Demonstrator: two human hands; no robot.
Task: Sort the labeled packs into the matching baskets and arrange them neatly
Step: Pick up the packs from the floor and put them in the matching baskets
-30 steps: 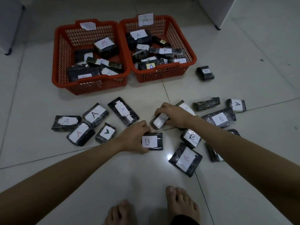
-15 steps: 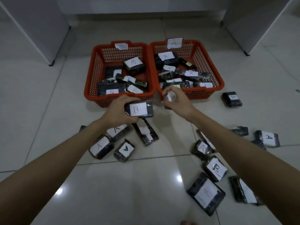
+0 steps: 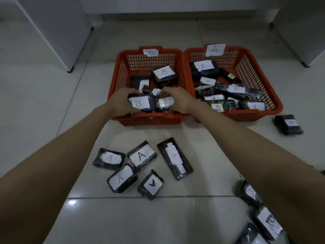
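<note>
Over the near wall of the left red basket (image 3: 121,67), which carries a paper tag marked B on its far rim, both hands work side by side. L hand (image 3: 119,101) grips a dark plastic-wrapped pack w/ a white B label (image 3: 142,103), fingers curled round its left end, pack held just above the basket's near edge. R hand (image 3: 177,100) pinches a smaller pack w/ a white label (image 3: 165,103); its letter is too blurred to read. The two held packs nearly touch. Deeper in the same basket sits another B pack (image 3: 164,74), upright-ish atop other dark packs. Right red basket (image 3: 263,95), tagged A on its far rim, touches the left one along their shared side and holds a loose pile of A-labelled packs, e.g. one at the back (image 3: 204,66) and one w/ a yellow label near the front (image 3: 218,107). On the tiled floor (image 3: 52,120) near the arms lie five packs in a cluster: four smaller A packs, incl. one w/ a red A (image 3: 121,178), plus a longer pack (image 3: 175,161) angled beside them. A single A pack (image 3: 288,125) lies on the floor just right of the A basket. More packs at lower right, partly hidden by the R forearm; one shows a B (image 3: 270,223).
</note>
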